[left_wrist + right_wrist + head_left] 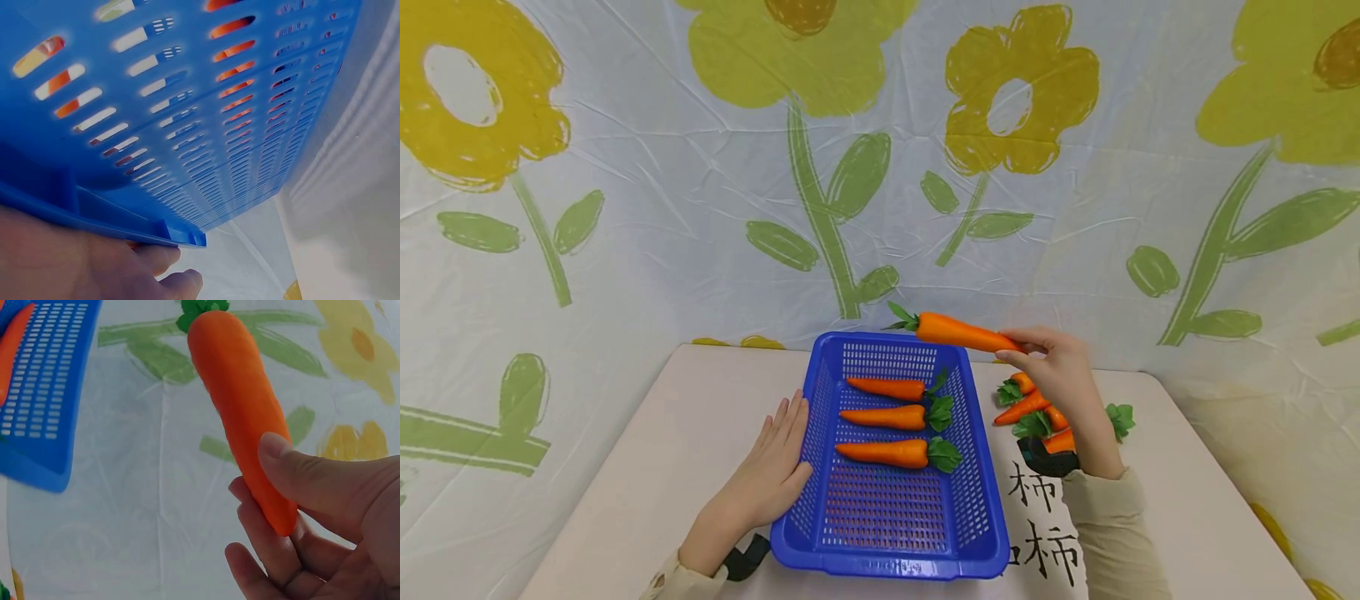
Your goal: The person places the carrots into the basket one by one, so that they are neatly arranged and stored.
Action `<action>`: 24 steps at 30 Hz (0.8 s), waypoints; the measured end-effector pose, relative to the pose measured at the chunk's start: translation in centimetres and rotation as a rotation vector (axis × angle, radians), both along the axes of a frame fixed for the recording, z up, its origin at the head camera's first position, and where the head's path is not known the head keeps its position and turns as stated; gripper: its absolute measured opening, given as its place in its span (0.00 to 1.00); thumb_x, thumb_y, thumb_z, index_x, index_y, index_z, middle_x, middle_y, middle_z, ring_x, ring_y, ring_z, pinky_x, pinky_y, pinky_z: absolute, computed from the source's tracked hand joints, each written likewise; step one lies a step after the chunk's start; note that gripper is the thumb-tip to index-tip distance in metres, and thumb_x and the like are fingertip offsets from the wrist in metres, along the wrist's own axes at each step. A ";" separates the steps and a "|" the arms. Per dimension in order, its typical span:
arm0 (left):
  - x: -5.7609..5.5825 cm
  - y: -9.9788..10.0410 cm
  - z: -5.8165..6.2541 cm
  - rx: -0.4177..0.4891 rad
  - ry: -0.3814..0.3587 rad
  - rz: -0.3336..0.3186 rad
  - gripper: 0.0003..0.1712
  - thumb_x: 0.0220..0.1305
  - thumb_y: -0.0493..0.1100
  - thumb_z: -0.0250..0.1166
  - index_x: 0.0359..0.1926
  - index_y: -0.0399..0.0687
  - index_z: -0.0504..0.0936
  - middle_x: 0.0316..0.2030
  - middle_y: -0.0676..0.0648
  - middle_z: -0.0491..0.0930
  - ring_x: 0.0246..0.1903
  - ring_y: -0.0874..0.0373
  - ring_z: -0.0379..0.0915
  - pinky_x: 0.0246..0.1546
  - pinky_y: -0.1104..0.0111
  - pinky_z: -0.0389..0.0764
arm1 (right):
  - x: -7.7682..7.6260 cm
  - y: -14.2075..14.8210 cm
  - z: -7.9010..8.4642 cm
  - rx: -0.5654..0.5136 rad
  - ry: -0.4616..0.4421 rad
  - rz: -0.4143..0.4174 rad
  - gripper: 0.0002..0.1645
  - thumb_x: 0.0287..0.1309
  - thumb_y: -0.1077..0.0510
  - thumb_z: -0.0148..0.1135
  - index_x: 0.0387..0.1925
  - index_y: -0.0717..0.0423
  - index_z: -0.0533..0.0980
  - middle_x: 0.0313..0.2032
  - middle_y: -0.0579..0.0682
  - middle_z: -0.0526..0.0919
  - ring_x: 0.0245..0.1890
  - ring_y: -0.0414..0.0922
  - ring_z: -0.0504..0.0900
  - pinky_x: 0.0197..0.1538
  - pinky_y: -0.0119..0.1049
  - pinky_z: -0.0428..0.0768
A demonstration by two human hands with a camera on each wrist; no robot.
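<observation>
My right hand point(1056, 367) pinches an orange carrot point(964, 335) by its thin end, above the far right rim of a blue plastic basket point(891, 565). The carrot's green leaves point left in the head view. In the right wrist view, thumb and fingers hold the carrot point(240, 419) near its tip. Three carrots lie side by side in the basket: a far one point(887, 388), a middle one point(883, 417) and a near one point(883, 453). Flat, with straight fingers, my left hand point(767, 471) rests against the basket's left side. The left wrist view shows it at the rim.
To the right of the basket, several carrots point(1026, 408) lie in a pile, partly hidden by my right arm. A sheet with black written characters point(1048, 550) lies on the pale table point(662, 442). Behind the table hangs a flower-patterned cloth point(700, 183).
</observation>
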State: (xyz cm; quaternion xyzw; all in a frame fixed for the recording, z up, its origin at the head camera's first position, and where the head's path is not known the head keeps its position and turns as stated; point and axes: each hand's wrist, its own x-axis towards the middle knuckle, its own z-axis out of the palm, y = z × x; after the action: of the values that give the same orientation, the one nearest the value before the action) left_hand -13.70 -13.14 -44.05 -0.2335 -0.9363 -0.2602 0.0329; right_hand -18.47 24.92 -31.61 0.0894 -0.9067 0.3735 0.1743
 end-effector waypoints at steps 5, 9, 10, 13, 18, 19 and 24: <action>0.0 0.0 -0.1 -0.001 0.000 0.001 0.45 0.65 0.40 0.52 0.77 0.32 0.41 0.78 0.37 0.38 0.76 0.41 0.30 0.71 0.41 0.43 | -1.5 -2.0 0.5 0.036 -0.058 0.039 0.17 0.57 0.60 0.70 0.49 0.63 0.84 0.40 0.61 0.86 0.29 0.50 0.76 0.24 0.33 0.70; 0.0 -0.1 -0.1 0.000 -0.002 0.001 0.45 0.65 0.40 0.52 0.77 0.32 0.41 0.78 0.37 0.38 0.76 0.40 0.30 0.71 0.41 0.42 | -2.7 -3.5 0.4 0.047 -0.092 0.085 0.18 0.58 0.60 0.70 0.49 0.64 0.84 0.43 0.62 0.86 0.36 0.53 0.80 0.33 0.37 0.75; 0.0 -0.1 0.0 0.001 -0.002 0.001 0.45 0.65 0.40 0.51 0.77 0.32 0.41 0.78 0.37 0.38 0.76 0.40 0.30 0.71 0.41 0.42 | -3.1 -3.8 0.3 0.054 -0.102 0.095 0.18 0.58 0.60 0.70 0.49 0.65 0.84 0.43 0.62 0.86 0.37 0.53 0.81 0.34 0.38 0.76; 0.0 -0.1 0.1 0.003 -0.001 -0.001 0.45 0.65 0.39 0.52 0.77 0.31 0.41 0.77 0.36 0.38 0.76 0.40 0.31 0.71 0.41 0.42 | -4.2 -4.9 -0.2 0.065 -0.127 0.121 0.17 0.56 0.62 0.70 0.47 0.66 0.84 0.41 0.62 0.87 0.35 0.53 0.83 0.37 0.39 0.79; 0.1 -0.1 0.1 0.000 0.000 -0.003 0.45 0.64 0.39 0.53 0.77 0.31 0.42 0.78 0.37 0.37 0.76 0.40 0.31 0.71 0.41 0.43 | -5.6 -6.6 -1.6 0.066 -0.166 0.164 0.15 0.54 0.64 0.71 0.44 0.67 0.85 0.39 0.62 0.87 0.32 0.51 0.84 0.36 0.41 0.82; 0.0 -0.1 0.1 -0.002 0.000 -0.003 0.45 0.64 0.39 0.53 0.77 0.31 0.42 0.78 0.37 0.37 0.76 0.40 0.31 0.71 0.41 0.43 | -5.8 -6.8 -1.9 0.068 -0.177 0.170 0.15 0.54 0.64 0.71 0.44 0.67 0.85 0.39 0.62 0.87 0.32 0.51 0.84 0.36 0.42 0.82; 0.0 -0.1 0.0 0.002 0.001 -0.006 0.45 0.64 0.39 0.52 0.77 0.32 0.41 0.78 0.37 0.37 0.76 0.40 0.31 0.71 0.41 0.43 | -6.8 -7.9 -3.3 0.069 -0.265 0.177 0.15 0.55 0.65 0.70 0.44 0.68 0.85 0.41 0.63 0.87 0.37 0.55 0.84 0.41 0.46 0.83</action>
State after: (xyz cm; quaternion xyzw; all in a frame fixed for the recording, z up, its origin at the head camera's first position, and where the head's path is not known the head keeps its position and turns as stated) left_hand -13.68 -13.19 -44.03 -0.2362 -0.9354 -0.2610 0.0327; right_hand -25.24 17.00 -34.92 0.1250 -0.9227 0.3644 0.0163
